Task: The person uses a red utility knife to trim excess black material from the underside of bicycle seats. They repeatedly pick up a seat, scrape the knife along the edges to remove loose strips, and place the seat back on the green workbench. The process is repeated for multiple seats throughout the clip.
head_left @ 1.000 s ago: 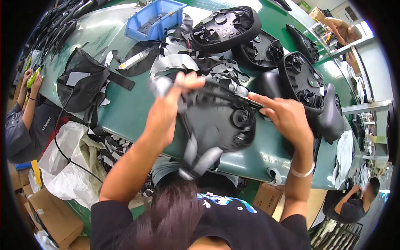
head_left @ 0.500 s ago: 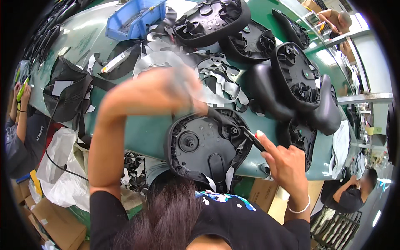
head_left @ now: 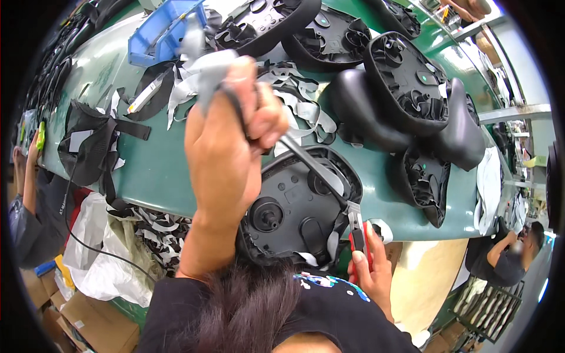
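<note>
Underside up in front of me lies a black saddle [head_left: 285,203], its molded plastic base showing inside a rim of cover material. My left hand [head_left: 226,141] is closed on a strip of trim [head_left: 311,163], black with pale grey parts, pulled taut from the saddle's right edge up to my fist. The strip's loose end blurs above the fingers. My right hand [head_left: 375,267] grips a red-handled utility knife [head_left: 357,236]. Its blade points up, at the strip's lower end by the saddle's right rim; whether it touches the strip I cannot tell.
Several black saddles [head_left: 406,82] are piled at the right and back of the green table [head_left: 159,176]. Cut scraps [head_left: 309,112] lie beyond my saddle, near a blue bin [head_left: 147,47]. A black bag-like piece [head_left: 88,135] is at left. Co-workers [head_left: 500,259] sit at both sides.
My left hand has turned upward and drawn the strip taut, away from the saddle. My right hand has moved down and toward me with the knife. The view has shifted slightly.
</note>
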Demonstrator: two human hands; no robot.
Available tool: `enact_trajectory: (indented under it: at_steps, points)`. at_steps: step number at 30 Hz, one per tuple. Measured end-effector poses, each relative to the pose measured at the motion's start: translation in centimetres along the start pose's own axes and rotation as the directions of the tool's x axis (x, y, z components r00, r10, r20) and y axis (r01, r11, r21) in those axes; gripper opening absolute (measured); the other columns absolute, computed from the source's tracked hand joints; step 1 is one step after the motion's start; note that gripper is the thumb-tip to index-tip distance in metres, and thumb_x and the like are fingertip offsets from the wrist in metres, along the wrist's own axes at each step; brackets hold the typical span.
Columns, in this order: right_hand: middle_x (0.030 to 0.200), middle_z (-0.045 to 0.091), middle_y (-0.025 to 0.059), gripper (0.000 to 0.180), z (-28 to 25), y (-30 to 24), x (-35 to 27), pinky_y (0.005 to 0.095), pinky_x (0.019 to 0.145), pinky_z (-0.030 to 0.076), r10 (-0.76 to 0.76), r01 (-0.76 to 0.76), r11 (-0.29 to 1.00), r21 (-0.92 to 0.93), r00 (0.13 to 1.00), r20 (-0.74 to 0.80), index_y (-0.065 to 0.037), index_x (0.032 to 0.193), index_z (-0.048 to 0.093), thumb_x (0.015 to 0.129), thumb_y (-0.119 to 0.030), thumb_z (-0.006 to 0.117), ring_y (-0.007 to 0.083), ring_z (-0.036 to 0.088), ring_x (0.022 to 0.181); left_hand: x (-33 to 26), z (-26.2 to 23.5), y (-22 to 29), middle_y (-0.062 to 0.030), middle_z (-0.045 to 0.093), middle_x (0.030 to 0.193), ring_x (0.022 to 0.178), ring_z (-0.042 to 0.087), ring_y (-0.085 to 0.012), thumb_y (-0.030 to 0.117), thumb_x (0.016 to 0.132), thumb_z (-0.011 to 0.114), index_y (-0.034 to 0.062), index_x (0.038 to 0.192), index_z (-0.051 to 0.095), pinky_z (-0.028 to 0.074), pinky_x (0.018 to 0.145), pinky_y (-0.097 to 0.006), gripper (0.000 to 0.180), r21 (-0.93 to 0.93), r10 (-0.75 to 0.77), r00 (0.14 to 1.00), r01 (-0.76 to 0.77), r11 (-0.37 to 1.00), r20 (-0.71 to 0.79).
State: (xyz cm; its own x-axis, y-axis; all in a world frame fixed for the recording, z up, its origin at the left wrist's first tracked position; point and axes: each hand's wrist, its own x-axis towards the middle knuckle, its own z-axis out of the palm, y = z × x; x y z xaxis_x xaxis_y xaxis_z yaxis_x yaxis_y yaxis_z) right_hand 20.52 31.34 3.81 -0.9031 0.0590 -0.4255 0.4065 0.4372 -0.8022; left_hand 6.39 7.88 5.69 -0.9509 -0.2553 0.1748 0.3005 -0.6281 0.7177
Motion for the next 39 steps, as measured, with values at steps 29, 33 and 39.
enact_trajectory:
  at_steps: [29,33,39]
  points:
    - [0.089,0.045,-0.0022,0.049,2.4,-4.0,11.3,0.0243,0.071,0.040,-0.428,0.429,0.898,0.093,0.903,-0.037,-0.002,0.115,0.049,0.073,-0.014,0.072,0.0090,0.043,0.080,1.0,-11.6,-3.2,-0.0149,0.053,0.110,0.105,0.049,-0.0334,0.006,0.064,0.063,0.0045,0.109,0.049,0.036,0.084,-0.045,0.047,0.963,-0.034,0.963,-0.267,0.037,0.269]
    - [0.088,0.052,-0.0016,0.041,-8.3,-11.8,20.4,0.0236,0.066,0.040,-0.575,0.637,0.764,0.097,0.742,-0.344,-0.003,0.117,0.052,0.081,-0.018,0.066,0.0071,0.046,0.075,0.9,-10.0,-0.5,-0.0150,0.052,0.111,0.109,0.049,-0.0334,0.018,0.068,0.066,0.0040,0.105,0.050,0.040,0.085,-0.045,0.043,0.840,-0.526,0.666,-0.498,0.215,0.529]
    - [0.076,0.055,0.0010,0.021,-18.1,-18.8,35.1,0.0218,0.063,0.043,-0.536,0.616,0.776,-0.133,0.534,-0.654,-0.005,0.097,0.057,0.083,-0.017,0.066,0.0035,0.052,0.067,6.2,-7.7,-3.8,-0.0100,0.053,0.067,0.062,0.053,-0.0279,0.041,0.077,0.070,0.0020,0.070,0.054,0.042,0.056,-0.036,0.042,0.880,-0.528,0.705,-0.401,0.254,0.474]
